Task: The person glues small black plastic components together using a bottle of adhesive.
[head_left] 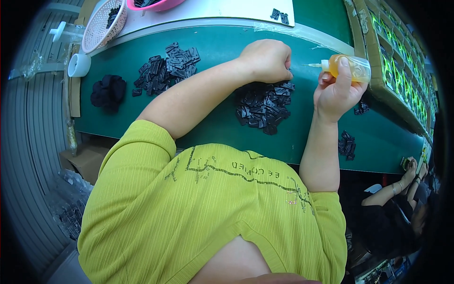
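Note:
My right hand (pixel 336 94) is wrapped round a clear squeeze bottle (pixel 360 69) of amber liquid. The bottle lies nearly level, its thin needle tip pointing left toward my other hand. Closed, with its back to the view, my left hand (pixel 266 60) hides whatever its fingers may hold. Just below it, a heap of small black plastic parts (pixel 265 106) is spread on the green tabletop (pixel 215 125). Another pile of black parts (pixel 165 68) lies left of my left forearm.
At the upper left stand a pale pink basket (pixel 105 28) and a bright pink bowl (pixel 156 5) with black parts. Black cloth (pixel 108 92) lies at the left. A cardboard rack (pixel 397 71) borders the right side. Small black clusters (pixel 347 146) sit near a co-worker's hands (pixel 410 171).

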`<move>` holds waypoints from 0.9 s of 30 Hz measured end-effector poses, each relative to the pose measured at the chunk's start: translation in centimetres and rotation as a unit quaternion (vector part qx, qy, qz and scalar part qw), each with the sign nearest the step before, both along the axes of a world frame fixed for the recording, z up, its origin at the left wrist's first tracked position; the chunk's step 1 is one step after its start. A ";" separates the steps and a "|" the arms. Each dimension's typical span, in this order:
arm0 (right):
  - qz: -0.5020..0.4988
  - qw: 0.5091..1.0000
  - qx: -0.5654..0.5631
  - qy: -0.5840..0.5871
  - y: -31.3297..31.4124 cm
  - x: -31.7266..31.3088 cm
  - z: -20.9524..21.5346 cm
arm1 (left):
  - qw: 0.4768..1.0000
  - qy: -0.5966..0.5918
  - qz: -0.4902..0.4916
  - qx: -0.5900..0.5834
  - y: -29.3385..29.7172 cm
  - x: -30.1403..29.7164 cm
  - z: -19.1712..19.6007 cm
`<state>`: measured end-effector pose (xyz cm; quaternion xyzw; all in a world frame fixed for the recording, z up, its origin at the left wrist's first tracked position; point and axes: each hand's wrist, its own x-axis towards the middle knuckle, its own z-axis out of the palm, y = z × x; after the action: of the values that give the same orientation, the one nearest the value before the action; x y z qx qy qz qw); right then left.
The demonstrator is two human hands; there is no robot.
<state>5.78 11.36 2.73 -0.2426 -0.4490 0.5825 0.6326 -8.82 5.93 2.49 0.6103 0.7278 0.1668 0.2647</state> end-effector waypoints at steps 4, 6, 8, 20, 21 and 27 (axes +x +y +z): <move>0.000 1.000 -0.009 -0.009 0.1 0.2 -0.1 | 0.995 -0.089 0.034 0.004 -0.4 -0.3 -0.6; 0.009 1.000 -0.014 -0.013 0.1 0.2 -0.1 | 0.995 -0.095 0.038 0.011 -0.7 -0.6 -0.9; 0.004 1.000 -0.020 -0.007 0.0 0.0 0.0 | 0.994 -0.101 0.044 0.018 -1.0 -1.1 -1.1; 0.033 0.998 -0.038 -0.025 -0.5 -0.2 -0.1 | 0.750 -0.648 0.111 -0.069 -3.1 -3.4 -1.2; 0.033 0.998 -0.039 -0.028 -0.6 -0.3 -0.3 | 0.761 -0.635 0.114 -0.068 -3.2 -3.2 -1.1; 0.041 0.992 0.065 -0.096 -0.9 -0.9 -1.4 | 0.796 -0.589 0.135 -0.040 -3.0 -2.6 -1.6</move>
<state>4.93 10.42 1.35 -0.2374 -0.5536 0.5517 0.5769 -11.46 2.91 0.86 0.2790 0.5125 0.4987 0.6410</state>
